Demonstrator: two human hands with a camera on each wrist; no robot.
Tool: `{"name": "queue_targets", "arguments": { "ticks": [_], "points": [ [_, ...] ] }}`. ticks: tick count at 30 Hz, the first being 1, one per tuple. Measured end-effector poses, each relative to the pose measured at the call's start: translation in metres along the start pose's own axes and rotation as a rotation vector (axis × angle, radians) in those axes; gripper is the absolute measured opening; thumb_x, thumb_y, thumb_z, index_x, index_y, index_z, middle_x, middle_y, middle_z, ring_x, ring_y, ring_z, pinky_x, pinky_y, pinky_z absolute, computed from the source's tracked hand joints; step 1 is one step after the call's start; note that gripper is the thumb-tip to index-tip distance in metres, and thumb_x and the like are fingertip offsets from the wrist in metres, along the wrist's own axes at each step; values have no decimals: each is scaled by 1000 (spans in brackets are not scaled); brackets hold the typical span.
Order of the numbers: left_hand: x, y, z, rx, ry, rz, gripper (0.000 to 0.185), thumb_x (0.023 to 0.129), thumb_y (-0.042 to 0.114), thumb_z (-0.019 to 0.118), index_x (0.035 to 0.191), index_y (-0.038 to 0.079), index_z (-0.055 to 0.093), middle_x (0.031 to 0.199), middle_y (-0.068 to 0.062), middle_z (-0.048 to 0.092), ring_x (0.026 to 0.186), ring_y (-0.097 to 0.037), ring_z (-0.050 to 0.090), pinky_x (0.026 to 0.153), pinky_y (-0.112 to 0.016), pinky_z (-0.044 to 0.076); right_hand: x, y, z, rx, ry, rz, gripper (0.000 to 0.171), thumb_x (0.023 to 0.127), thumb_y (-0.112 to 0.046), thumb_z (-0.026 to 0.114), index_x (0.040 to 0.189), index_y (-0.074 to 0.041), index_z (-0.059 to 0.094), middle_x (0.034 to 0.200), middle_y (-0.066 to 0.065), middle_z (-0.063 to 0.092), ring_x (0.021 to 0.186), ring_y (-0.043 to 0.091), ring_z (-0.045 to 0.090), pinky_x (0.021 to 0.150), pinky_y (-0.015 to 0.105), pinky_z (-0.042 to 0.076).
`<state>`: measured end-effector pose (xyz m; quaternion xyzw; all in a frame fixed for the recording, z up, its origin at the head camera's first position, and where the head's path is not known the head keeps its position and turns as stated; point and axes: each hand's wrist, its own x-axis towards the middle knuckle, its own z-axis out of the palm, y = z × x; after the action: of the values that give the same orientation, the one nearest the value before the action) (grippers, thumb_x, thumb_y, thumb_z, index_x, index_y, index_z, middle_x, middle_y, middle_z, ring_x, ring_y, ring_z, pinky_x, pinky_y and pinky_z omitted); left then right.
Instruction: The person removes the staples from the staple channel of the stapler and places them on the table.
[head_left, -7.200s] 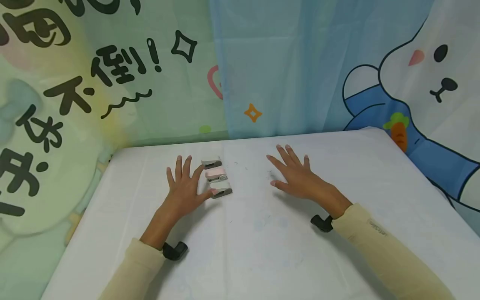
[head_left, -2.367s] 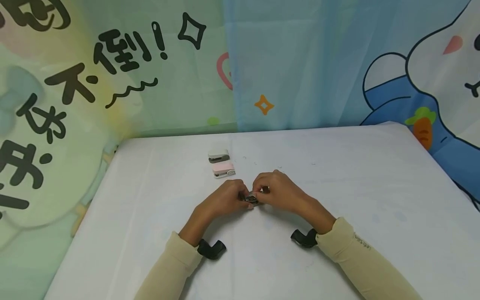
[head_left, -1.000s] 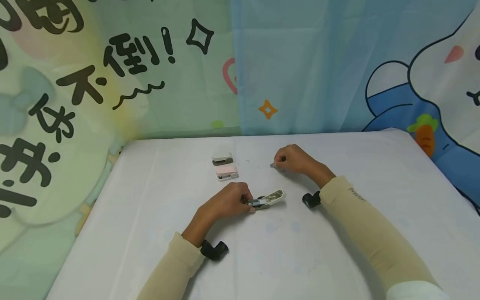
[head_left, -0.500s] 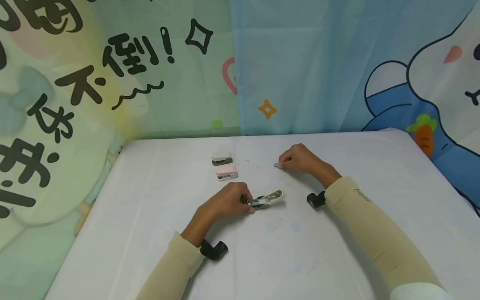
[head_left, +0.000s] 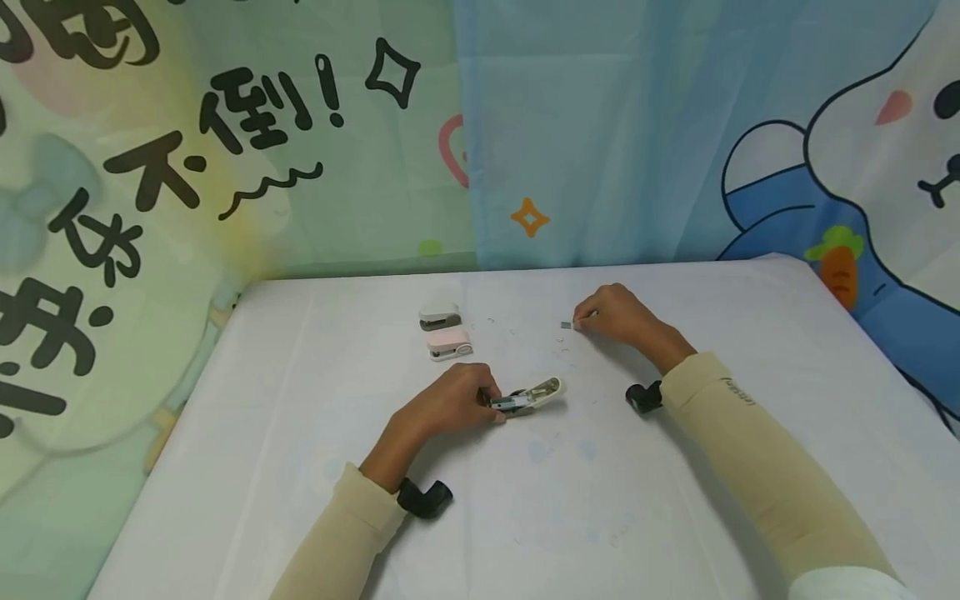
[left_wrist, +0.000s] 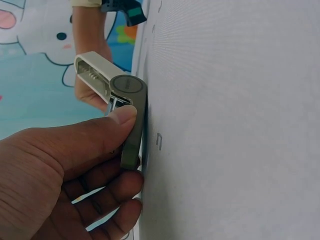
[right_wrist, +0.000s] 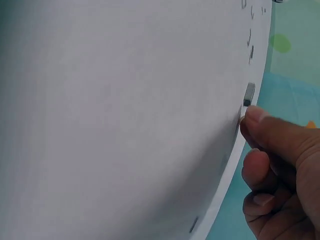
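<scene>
Stapler (head_left: 528, 398), swung open, mid-table, base pinched in left hand (head_left: 450, 406) | right hand (head_left: 611, 315) curled, fingertip beside staple strip (head_left: 566, 325) nearer far edge; contact unclear | risk: strip may skid or break under a poor pinch | two closed staplers (head_left: 442, 329) behind.

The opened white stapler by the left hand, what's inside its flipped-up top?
The opened white and grey stapler shows a ridged inner channel in its raised top in the left wrist view. The left hand covers its grey base, so whether staples are loaded cannot be seen.
</scene>
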<state>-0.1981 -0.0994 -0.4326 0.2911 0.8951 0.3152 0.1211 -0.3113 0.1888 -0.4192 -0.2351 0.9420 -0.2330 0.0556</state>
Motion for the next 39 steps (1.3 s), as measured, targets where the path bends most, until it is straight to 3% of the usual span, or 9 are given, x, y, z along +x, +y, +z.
{"name": "queue_targets", "arguments": {
  "ticks": [6,11,14,20,24,29,35,39],
  "points": [
    [1,-2,2,-8,4,7,15,80,11,82,90,6,72,85,4,60,75,-8,56,68,-24,47,-9,-5,-2,-24,9,-76,10,87,2,70,92,-1,78,103,15,71,101,34,64,90,48,46],
    [1,-4,1,-7,7,19,16,80,12,82,90,5,72,84,4,59,75,-9,56,68,-24,47,-18,-28,1,72,-17,-191,8,89,-5,70,92,-6,77,95,7,72,84,21,65,73,39,51],
    [1,-4,0,-8,4,18,15,80,12,82,90,6,72,83,4,59,75,-9,56,68,-25,47,-27,-48,3,158,-57,-225,12,92,-16,69,97,-8,77,92,-2,71,80,14,61,72,36,50],
    [0,-4,-1,-9,7,22,15,79,13,82,90,6,73,83,5,59,75,-8,56,69,-24,48,-46,-73,2,261,-267,-299,34,89,-29,73,117,-8,70,106,-2,68,90,15,62,79,36,50],
    [1,-3,0,-17,8,26,15,79,13,82,89,7,73,83,4,59,75,-8,56,68,-24,47,-57,-77,1,226,-366,-268,36,87,-19,76,119,-6,67,108,0,66,87,14,59,73,32,50],
    [2,0,1,-21,-4,9,15,79,13,82,89,6,73,83,3,58,75,-9,55,68,-24,47,-64,-73,6,182,-323,-295,21,88,-5,71,110,-4,71,103,1,65,77,10,55,66,27,49],
    [9,0,3,-11,-47,-12,17,80,16,82,90,8,71,82,4,57,75,-9,54,66,-23,46,-67,-67,10,128,-269,-358,21,89,-3,70,110,-2,70,105,3,65,84,9,59,72,29,51],
    [16,0,4,-11,-46,-19,18,81,19,81,90,9,70,83,5,59,74,-8,55,66,-23,46,-64,-63,7,91,-249,-352,21,89,-2,68,110,-2,70,106,4,64,87,11,60,74,31,51]
  ]
}}
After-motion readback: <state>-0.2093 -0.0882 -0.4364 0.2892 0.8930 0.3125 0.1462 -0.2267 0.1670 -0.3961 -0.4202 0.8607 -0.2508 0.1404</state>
